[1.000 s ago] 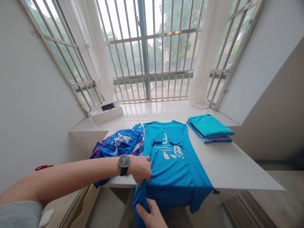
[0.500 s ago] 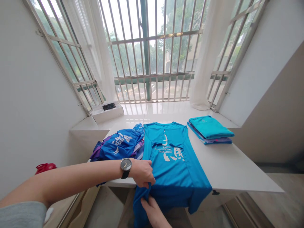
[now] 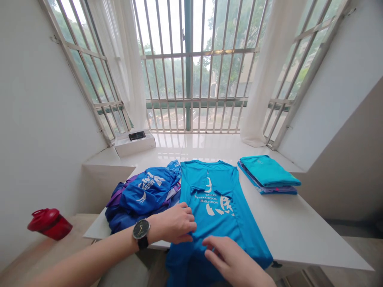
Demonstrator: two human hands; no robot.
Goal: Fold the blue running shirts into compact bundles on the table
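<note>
A blue T-shirt with white "Dalian International Marathon" lettering lies on the white table, its sleeves turned inward over the upper part. Its lower end hangs past the front edge. My left hand, with a black watch on the wrist, is over the shirt's left side, fingers loosely bent and thumb apart. Just right of it, my right hand is over the lower part of the shirt, thumb and fingers spread, gripping nothing. Whether the fingertips touch the cloth is hard to see.
Left of the shirt is a crumpled pile of blue and purple clothes. A folded stack of shirts sits at the right. On the ledge a phone rests on a white box. A red bottle stands far left, below the barred window.
Both hands have let go of the shirt's lower left edge. My right hand has come up and right over the shirt; the left stays near the left side. The view has shifted, showing more of the bottle.
</note>
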